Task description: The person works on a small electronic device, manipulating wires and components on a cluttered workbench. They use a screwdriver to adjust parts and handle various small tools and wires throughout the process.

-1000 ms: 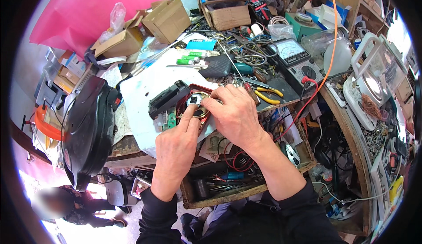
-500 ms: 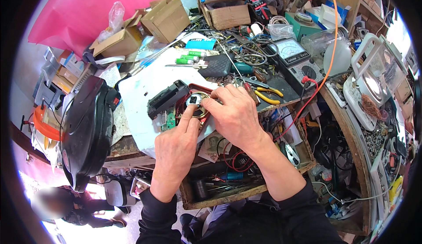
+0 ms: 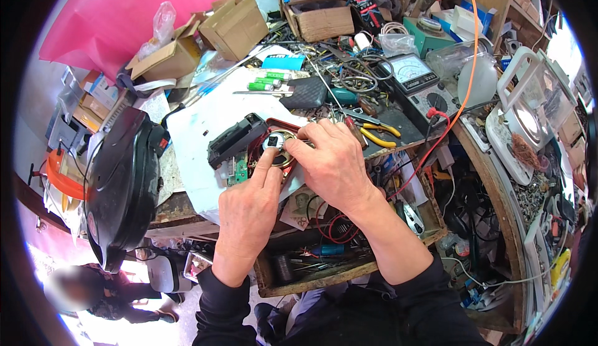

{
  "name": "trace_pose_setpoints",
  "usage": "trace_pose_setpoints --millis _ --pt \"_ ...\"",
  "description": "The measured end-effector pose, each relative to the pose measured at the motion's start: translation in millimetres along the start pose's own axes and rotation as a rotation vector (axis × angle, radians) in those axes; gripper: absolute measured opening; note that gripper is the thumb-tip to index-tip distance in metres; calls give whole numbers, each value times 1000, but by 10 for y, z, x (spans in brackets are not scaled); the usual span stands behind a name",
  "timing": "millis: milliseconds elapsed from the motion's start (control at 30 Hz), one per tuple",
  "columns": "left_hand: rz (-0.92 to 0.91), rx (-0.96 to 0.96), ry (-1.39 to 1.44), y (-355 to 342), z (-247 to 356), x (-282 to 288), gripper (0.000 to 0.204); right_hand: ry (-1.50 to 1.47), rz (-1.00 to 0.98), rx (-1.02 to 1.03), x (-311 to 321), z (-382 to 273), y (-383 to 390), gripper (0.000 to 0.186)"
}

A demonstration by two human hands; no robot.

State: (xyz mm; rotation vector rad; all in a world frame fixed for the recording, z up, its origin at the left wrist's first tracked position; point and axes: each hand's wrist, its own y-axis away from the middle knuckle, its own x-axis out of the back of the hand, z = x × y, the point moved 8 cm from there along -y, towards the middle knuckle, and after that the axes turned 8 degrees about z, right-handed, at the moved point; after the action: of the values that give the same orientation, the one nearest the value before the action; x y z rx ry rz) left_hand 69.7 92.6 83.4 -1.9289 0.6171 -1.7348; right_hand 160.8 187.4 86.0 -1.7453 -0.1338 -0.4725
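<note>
My left hand [image 3: 250,211] is closed at the opened device, its index fingertip on the round speaker [image 3: 275,140] with a small black square at its middle. My right hand [image 3: 329,162] is closed on the speaker's right side, thumb at the rim and other fingers curled, their tips partly hidden. The speaker sits in a red casing [image 3: 280,124]. A black plastic housing [image 3: 235,139] lies tilted at its left, with a green circuit board [image 3: 238,169] below it. All rest over white paper [image 3: 190,133].
A bulky black appliance [image 3: 123,182] stands left. Green batteries [image 3: 261,85], tangled tools, yellow-handled pliers [image 3: 380,135] and an analogue multimeter [image 3: 423,94] crowd the bench behind and right. An open wooden drawer [image 3: 349,270] sits below. A blurred person [image 3: 124,293] is at lower left.
Both hands keep nearly the same position and grip on the device. The housing and board appear shifted very slightly leftward in the view.
</note>
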Motion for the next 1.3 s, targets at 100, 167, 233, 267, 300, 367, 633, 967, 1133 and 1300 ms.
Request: trace_pose_setpoints --millis 100,167,233,267,300,367,633,967,1133,1300 --pt "-6 0 -9 0 2 -12 12 11 3 8 2 3 3 11" --pt "-7 9 -3 -8 2 -7 13 12 7 4 -17 12 11 11" --pt "-10 7 -10 -5 2 -15 13 16 3 4 -14 13 11 11" --pt "-12 8 -14 1 -3 -21 14 17 -2 5 -11 5 5 11" --pt "-7 5 -14 4 -3 -20 14 19 -8 7 -12 -1 1 11" --pt "3 0 -13 4 2 -16 14 19 -5 7 -14 3 3 11" --pt "34 -4 -78 46 27 -22 14 13 1 8 -20 5 16 13" --pt "60 -51 -53 41 11 -29 14 10 -4 8 -7 -9 3 15" --pt "38 -47 -43 1 9 -14 13 9 -11 2 -28 3 26 15" --pt "8 -33 -31 2 -11 -7 11 9 9 7 -4 1 12 14"
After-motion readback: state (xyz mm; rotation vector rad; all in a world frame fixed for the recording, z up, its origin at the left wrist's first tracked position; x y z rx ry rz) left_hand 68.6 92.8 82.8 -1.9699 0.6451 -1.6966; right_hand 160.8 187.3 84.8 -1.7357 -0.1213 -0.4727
